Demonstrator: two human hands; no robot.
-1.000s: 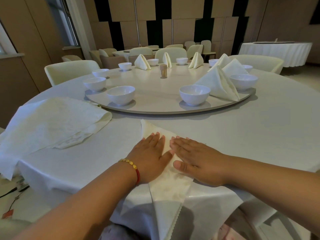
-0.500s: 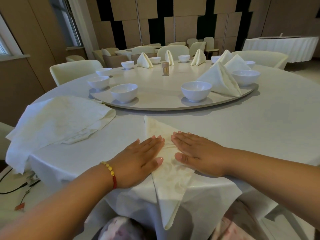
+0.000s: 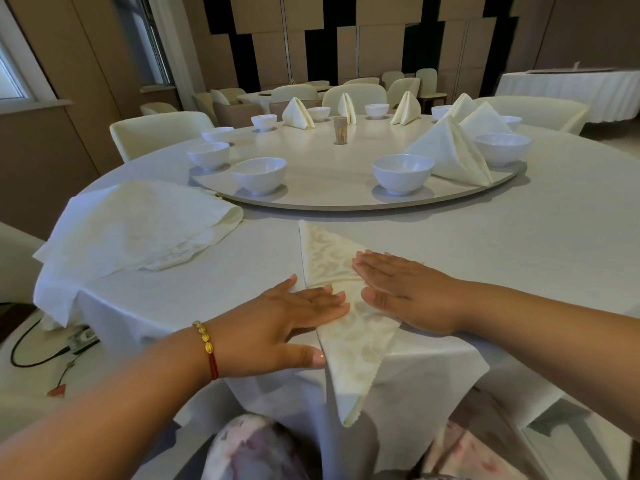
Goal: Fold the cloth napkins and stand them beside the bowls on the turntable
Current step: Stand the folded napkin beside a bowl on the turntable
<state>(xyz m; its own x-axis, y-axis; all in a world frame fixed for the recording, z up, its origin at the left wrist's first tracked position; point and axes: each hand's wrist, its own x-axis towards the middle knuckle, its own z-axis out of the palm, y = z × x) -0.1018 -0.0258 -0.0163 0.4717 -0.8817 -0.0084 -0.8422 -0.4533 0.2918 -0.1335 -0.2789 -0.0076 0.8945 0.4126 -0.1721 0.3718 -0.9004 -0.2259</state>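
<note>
L to R: unfolded napkin pile [image 3: 138,223] on desk [image 3: 519,244], left hand [image 3: 294,320] & right hand [image 3: 405,289] both flat, fingers straight, pressing folded napkin [image 3: 349,327] at desk edge w/ tip hanging over; turntable [image 3: 329,174] beyond w/ empty bowls [image 3: 403,173] & standing napkins [image 3: 450,157].

Left hand [image 3: 294,317] and right hand [image 3: 405,289] flat on folded napkin [image 3: 353,341] at table edge [image 3: 138,306]; turntable [image 3: 311,199] beyond.

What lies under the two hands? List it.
Under the left hand and right hand: the folded napkin on the tablecloth. Napkin parts beneath the palms are hidden.
</note>
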